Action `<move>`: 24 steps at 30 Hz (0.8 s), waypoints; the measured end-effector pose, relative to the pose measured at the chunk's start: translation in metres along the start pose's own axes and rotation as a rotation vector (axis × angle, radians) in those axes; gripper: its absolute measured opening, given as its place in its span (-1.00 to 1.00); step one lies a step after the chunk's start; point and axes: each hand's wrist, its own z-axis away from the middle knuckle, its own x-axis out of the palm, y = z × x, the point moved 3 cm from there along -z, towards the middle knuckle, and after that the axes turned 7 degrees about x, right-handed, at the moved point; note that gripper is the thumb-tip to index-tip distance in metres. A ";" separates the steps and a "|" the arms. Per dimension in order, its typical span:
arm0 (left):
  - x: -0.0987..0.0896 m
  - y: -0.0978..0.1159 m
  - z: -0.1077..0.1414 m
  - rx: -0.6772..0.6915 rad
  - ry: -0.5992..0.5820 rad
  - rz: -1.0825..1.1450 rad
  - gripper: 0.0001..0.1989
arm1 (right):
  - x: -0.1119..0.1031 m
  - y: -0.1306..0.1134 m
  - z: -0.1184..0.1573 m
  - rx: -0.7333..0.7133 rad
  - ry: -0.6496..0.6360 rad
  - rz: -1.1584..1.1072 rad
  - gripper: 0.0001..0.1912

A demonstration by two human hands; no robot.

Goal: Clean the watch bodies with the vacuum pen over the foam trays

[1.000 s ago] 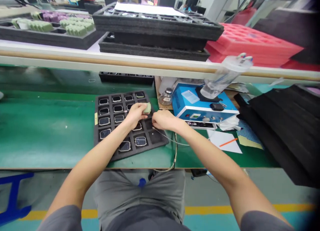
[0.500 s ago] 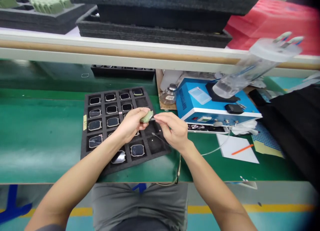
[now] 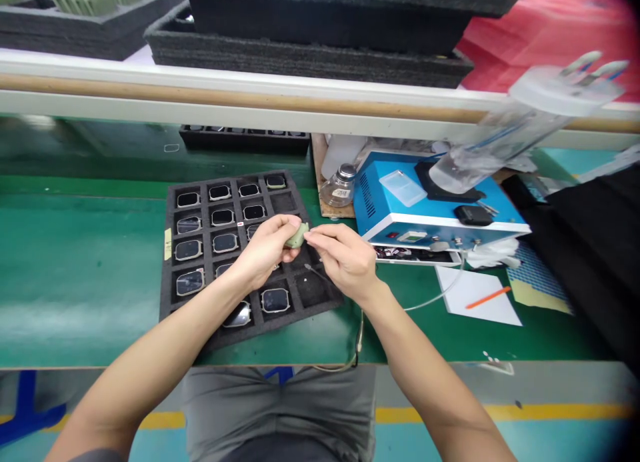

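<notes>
Head view: black tray [image 3: 317, 294] holds screens [image 3: 275, 301], left hand [image 3: 270, 245] grips green case [image 3: 297, 237], right hand [image 3: 350, 259] pinched, contents unclear.

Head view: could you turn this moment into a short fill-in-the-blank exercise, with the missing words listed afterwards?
1. The green piece is gripped in the person's ____ hand.
2. The orange stick lies on a ____ sheet.
3. The box beneath the clear cylinder has a ____ top.
4. In the picture, the box stands to the ____ of the jar.

Missing words: left; white; blue; right.
</notes>
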 end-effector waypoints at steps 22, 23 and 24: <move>0.005 -0.007 0.003 -0.144 -0.081 0.136 -0.90 | -0.001 0.000 0.005 -0.074 0.070 0.075 -0.58; 0.006 -0.007 0.003 -0.149 -0.102 0.155 -0.88 | -0.001 0.000 0.005 -0.069 0.073 0.067 -0.57; 0.006 -0.007 0.003 -0.154 -0.123 0.175 -0.87 | -0.001 0.001 0.005 -0.064 0.076 0.059 -0.57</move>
